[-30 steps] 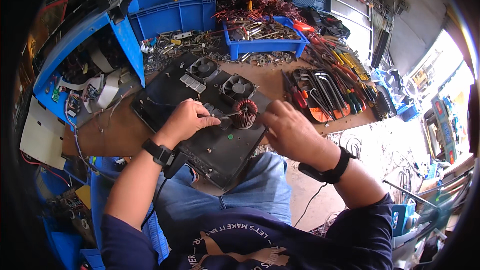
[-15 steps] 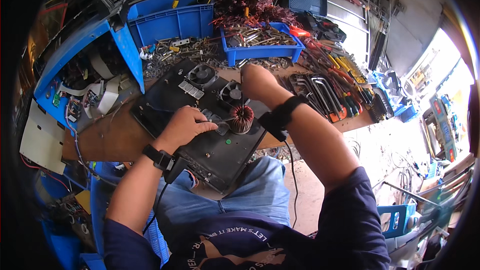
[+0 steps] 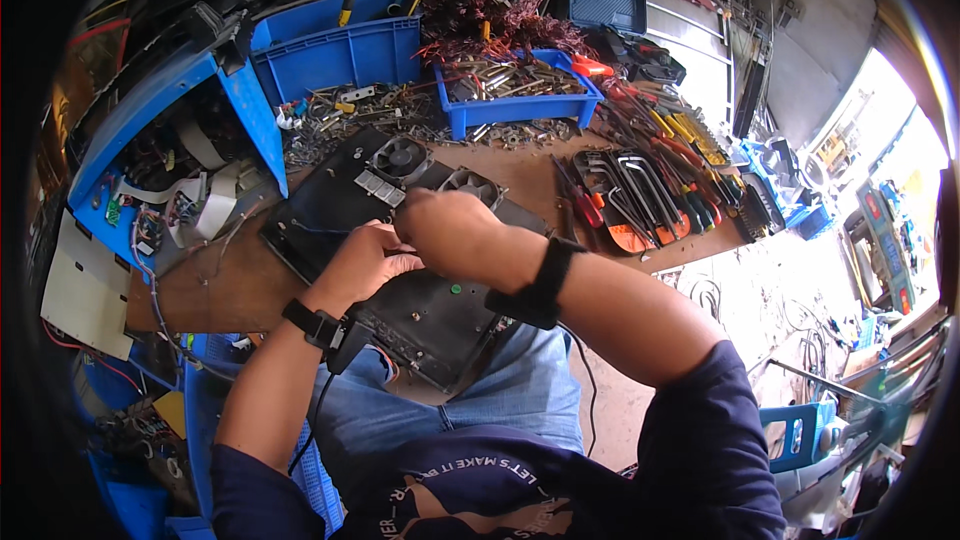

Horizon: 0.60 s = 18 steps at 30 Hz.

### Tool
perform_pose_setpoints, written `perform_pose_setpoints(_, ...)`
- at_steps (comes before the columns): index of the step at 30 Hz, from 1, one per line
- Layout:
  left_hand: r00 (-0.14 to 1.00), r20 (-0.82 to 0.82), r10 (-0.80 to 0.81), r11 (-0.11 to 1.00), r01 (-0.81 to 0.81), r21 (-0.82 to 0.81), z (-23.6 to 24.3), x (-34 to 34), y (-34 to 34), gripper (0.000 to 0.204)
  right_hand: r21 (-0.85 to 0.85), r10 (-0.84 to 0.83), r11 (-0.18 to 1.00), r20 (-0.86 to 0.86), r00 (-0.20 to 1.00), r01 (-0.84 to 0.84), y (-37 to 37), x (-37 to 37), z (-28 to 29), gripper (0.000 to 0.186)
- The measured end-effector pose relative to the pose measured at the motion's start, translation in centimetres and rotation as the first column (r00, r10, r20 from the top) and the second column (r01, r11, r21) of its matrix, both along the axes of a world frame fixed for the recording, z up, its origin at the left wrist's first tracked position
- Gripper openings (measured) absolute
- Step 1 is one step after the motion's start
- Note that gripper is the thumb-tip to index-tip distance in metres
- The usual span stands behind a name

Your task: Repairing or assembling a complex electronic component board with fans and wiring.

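A black metal panel (image 3: 425, 325) lies over the bench edge above my lap, carrying two fans (image 3: 398, 158), a slotted light plate (image 3: 375, 190) and a green dot (image 3: 455, 289). My left hand (image 3: 368, 260) is pinched at the panel's middle, its fingertips on something small I cannot make out. My right hand (image 3: 450, 232) is closed just beside and above the left fingertips, its knuckles up; whatever it holds is hidden beneath it. The copper-wound coil seen earlier is covered by this hand.
Left, an opened blue housing (image 3: 235, 100) holds boards and cables. Behind are a blue bin (image 3: 335, 60), a tray of brass fittings (image 3: 515, 115), loose hardware (image 3: 330, 120) and red wire scrap (image 3: 480, 20). Screwdrivers and hex keys (image 3: 630, 200) lie along the bench's right.
My right hand went from the panel's right up over the coil, then moved left and down beside my left hand, now covering the coil. My left hand stays about where it was.
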<state>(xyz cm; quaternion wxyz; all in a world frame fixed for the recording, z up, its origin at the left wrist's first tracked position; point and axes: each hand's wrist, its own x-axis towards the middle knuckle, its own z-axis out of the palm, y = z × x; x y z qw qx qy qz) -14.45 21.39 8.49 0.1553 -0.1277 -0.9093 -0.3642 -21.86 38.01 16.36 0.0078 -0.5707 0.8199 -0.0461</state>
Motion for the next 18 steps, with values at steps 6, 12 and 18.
perform_pose_setpoints(6,0.989,0.141,-0.034,0.996,0.022,0.085,0.6,0.5,-0.1,0.023,-0.102,0.114,0.988,-0.011,0.993,-0.115,5.7,2.9,-0.2,0.018)
perform_pose_setpoints(12,0.992,0.120,-0.050,0.999,0.049,0.010,1.6,0.4,0.5,0.017,-0.146,-0.075,0.986,0.069,0.995,0.084,11.6,2.2,0.0,0.015)
perform_pose_setpoints(18,0.994,0.112,0.005,0.997,0.005,-0.080,1.9,0.7,0.2,0.017,-0.105,-0.249,0.968,-0.315,0.916,0.227,12.9,-1.5,-0.2,0.013)
